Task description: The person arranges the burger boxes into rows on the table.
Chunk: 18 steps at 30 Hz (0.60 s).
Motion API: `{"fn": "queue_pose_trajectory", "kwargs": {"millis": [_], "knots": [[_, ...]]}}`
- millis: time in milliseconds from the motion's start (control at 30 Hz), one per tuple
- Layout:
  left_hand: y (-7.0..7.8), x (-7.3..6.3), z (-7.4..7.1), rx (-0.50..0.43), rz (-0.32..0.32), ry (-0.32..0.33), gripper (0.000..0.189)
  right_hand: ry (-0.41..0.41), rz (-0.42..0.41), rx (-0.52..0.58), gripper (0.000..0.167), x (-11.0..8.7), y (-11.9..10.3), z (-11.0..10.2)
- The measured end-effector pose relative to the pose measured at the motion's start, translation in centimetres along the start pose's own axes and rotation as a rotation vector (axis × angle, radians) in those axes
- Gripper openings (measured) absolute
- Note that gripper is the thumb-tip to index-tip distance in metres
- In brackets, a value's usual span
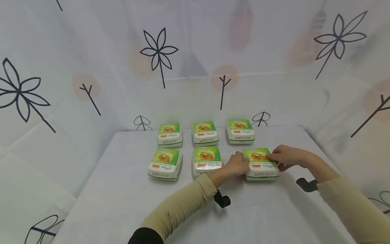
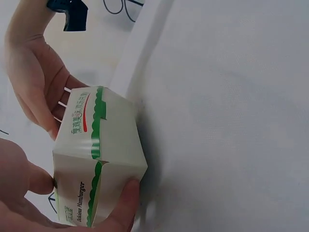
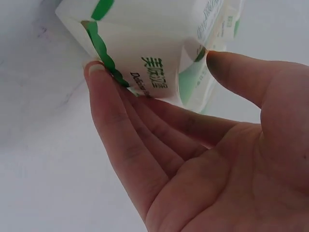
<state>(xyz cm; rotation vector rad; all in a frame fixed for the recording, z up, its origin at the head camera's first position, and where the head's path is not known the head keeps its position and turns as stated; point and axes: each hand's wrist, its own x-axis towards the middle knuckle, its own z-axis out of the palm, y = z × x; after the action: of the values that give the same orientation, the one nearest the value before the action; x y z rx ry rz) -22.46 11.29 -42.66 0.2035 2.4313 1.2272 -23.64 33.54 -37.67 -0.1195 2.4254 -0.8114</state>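
A green and white hamburger box lies at the right end of the front row, its lid printed with a burger. My left hand holds its left side; in the left wrist view, the left fingers span the printed end of the box. Opposite, my right hand has its thumb at the top edge and its other fingers along the right side. Seen from the right wrist, the right fingertips touch the lower side of the box. The box sits on the white table.
Beside the left hand stands another burger box, with one more farther left. Three like boxes form the back row: left, middle and right. A patterned cloth hangs behind the white table.
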Motion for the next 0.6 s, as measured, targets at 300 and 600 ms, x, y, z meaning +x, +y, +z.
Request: {"fn": "queue_pose_trajectory", "kwargs": {"millis": [300, 600], "knots": [[-0.3, 0.5, -2.2, 0.008, -0.012, 0.019, 0.051, 0.045, -0.048, -0.008, 0.055, 1.8, -2.2, 0.6], [0.4, -1.0, -3.1, -0.075, -0.013, -0.066, 0.062, 0.045, -0.018, -0.123, 0.058, 1.1, -1.6, -0.1]]}}
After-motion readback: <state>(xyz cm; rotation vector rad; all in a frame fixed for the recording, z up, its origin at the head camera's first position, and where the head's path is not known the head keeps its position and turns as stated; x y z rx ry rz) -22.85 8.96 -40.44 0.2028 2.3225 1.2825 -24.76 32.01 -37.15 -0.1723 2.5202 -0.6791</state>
